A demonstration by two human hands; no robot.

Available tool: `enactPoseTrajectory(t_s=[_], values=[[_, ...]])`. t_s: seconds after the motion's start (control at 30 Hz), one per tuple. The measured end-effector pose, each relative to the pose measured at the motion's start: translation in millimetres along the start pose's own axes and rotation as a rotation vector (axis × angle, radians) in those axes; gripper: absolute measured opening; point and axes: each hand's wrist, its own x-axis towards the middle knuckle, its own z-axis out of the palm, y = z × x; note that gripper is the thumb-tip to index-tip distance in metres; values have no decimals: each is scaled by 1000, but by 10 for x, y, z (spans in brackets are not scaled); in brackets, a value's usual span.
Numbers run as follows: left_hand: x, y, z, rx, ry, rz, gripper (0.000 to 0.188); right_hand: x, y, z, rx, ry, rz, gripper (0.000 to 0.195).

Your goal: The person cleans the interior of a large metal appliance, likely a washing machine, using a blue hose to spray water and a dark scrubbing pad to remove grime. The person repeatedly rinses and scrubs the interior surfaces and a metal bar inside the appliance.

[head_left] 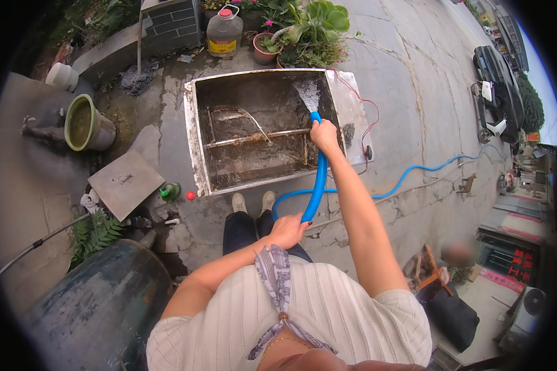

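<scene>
My right hand (325, 135) grips a blue hose (316, 188) close behind its end, over the right side of an open rectangular metal box (195, 139). Water (308, 95) sprays from the hose against the box's far inner wall. Lower down, my left hand (288, 230) holds the same hose near my waist. The box's inside is dark and stained. A metal bar (255, 137) runs across it, and a thin curved strip (250, 118) lies near its middle. Both my shoes (239, 202) stand at the box's near edge.
Left of the box are a bucket (103, 127), a square lid (126, 184), a green bottle (170, 191) and a large dark drum (106, 301). A mop (139, 79), a plastic jug (224, 32) and potted plants (265, 48) stand behind. Red wire (376, 109) trails right; a person sits lower right.
</scene>
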Motion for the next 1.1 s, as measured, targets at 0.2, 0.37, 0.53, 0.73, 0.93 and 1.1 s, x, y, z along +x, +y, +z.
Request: enactPoseTrajectory(t_s=[0.2, 0.37, 0.53, 0.73, 0.93, 1.1], values=[[-41, -43, 17, -3, 69, -38, 30, -43, -449, 244, 84, -41, -154, 33], [-174, -89, 9, -56, 115, -117, 30, -275, -918, 498, 157, -124, -268, 31], [-280, -186, 14, -123, 177, -189, 30, -614, -1446, 646, 204, -241, -333, 31], [-307, -246, 115, -135, 165, -217, 31, -762, -1543, 723, 53, -452, -388, 30], [-339, -137, 75, -75, 23, -131, 37, -757, -1341, 713, -244, -754, -424, 28], [-312, -146, 104, -64, -26, -66, 38, -726, -1276, 738, -310, -811, -385, 29]])
